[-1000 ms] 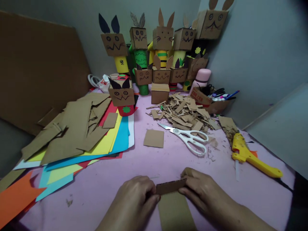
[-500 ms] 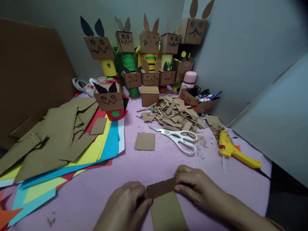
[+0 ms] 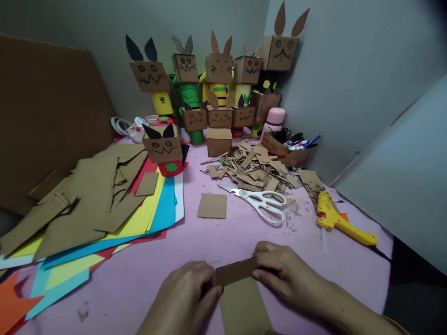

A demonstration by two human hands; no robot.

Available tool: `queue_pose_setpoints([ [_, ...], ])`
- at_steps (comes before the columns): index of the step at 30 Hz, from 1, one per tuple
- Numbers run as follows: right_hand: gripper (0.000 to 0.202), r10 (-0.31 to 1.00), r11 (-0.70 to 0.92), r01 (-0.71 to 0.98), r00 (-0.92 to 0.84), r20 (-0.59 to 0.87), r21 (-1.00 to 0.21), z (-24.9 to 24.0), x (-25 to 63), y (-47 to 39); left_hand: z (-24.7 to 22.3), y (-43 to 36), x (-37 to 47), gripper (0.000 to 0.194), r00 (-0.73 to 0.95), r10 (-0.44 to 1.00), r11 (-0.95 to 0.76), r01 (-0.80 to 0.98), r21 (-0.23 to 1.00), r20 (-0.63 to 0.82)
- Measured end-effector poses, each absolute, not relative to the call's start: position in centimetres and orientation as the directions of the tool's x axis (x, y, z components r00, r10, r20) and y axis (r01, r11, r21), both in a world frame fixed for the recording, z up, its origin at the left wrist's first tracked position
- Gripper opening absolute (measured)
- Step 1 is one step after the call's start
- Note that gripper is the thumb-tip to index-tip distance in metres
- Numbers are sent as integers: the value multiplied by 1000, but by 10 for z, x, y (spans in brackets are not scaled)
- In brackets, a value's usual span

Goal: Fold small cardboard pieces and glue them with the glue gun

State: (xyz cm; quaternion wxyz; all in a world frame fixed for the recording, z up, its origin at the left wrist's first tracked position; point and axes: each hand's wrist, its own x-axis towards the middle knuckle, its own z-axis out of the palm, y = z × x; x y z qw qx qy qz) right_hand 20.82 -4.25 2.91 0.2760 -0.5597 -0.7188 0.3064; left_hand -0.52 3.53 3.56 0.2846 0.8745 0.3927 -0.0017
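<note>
While its lower end runs off the bottom edge, the cardboard strip (image 3: 240,298) has its folded top pinched between left hand (image 3: 188,298) and right hand (image 3: 284,274) fingertips.

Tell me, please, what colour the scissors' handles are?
White; the scissors lie on the pink table, clearest in the head view.

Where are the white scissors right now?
The white scissors lie on the pink table, right of centre, between the pile of cardboard scraps behind them and the right hand.
</note>
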Motion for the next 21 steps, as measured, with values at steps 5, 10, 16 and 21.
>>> queue_pose_setpoints([
  [5,15,973,191,650,-223,55,-736,28,208,-45,51,32,-2,8,698,670,-470,663,583,-253],
  [10,16,972,190,654,-230,47,-732,27,208,-45,41,31,1,18,728,658,-504,617,605,-194],
  [16,17,972,201,651,-224,69,-732,28,208,-41,32,32,2,24,742,647,-542,609,579,-175],
  [21,13,969,233,639,-216,120,-733,29,208,-39,29,35,-1,31,756,644,-578,578,577,-113],
])
